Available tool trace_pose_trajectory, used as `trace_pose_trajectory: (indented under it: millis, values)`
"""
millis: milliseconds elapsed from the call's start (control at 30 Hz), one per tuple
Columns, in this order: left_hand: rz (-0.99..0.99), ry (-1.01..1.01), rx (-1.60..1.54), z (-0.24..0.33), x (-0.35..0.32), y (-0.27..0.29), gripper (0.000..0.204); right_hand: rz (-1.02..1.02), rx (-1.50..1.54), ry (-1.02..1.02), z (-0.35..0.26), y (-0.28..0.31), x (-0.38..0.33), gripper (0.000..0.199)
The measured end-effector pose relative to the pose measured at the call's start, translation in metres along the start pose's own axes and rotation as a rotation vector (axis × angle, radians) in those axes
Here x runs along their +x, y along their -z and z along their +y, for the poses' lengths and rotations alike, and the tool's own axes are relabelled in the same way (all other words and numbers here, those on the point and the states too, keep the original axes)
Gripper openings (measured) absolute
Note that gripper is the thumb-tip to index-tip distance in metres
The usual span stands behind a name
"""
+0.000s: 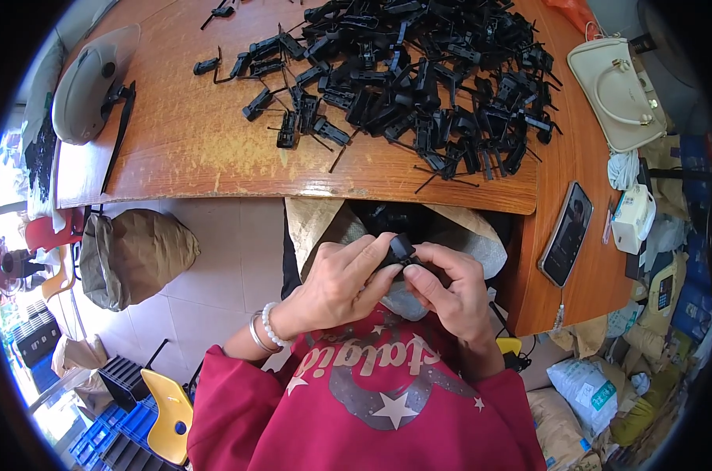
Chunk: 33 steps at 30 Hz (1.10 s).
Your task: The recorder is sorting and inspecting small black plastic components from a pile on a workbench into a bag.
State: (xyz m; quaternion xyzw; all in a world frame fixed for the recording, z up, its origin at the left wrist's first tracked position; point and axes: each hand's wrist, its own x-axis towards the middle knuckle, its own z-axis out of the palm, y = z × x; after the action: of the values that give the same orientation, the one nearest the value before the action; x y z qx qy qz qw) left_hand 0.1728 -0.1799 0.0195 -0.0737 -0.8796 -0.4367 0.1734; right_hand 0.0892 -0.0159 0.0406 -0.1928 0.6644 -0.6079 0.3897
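Between my two hands, just below the table's front edge, is a small black plastic part (401, 248); its exact kind does not show. My left hand (346, 281), with a bead bracelet and a bangle at the wrist, grips it with bent fingers. Thumb and fingers of my right hand (448, 287) pinch the same part from the other side. Beneath the hands an open paper sack (315, 228) with a pale plastic liner (480, 253) sits at my lap, dark inside. A big pile of black plastic parts with thin rods (419, 86) covers the table's far middle and right.
The wooden table (191, 157) bears a grey helmet (85, 86) at left. To the right are a cream handbag (611, 94), a phone (566, 234) and a white telephone-like device (632, 220). A brown sack (140, 255) stands on the floor, near a yellow chair (167, 416). Bags (583, 396) crowd the lower right.
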Motion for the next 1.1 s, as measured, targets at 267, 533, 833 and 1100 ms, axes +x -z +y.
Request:
trace_pose_trajectory:
  millis: [267,533,833,1100]
  values:
    - [-0.004,0.137,-0.205,-0.021,0.007,0.003,0.017,-0.039,-0.188,-0.053,0.006,0.016,0.001,0.02]
    - [0.479,0.378,0.606,-0.084,0.051,0.043,0.022,-0.114,-0.342,-0.034,0.007,0.017,-0.001,0.019]
    - [0.716,0.132,0.237,-0.056,0.047,0.026,0.024,0.323,-0.15,0.115,0.019,0.004,0.0,0.015]
    - [0.19,0.573,-0.536,0.003,0.017,-0.013,0.045,0.231,-0.423,0.648,0.004,-0.01,0.011,0.022]
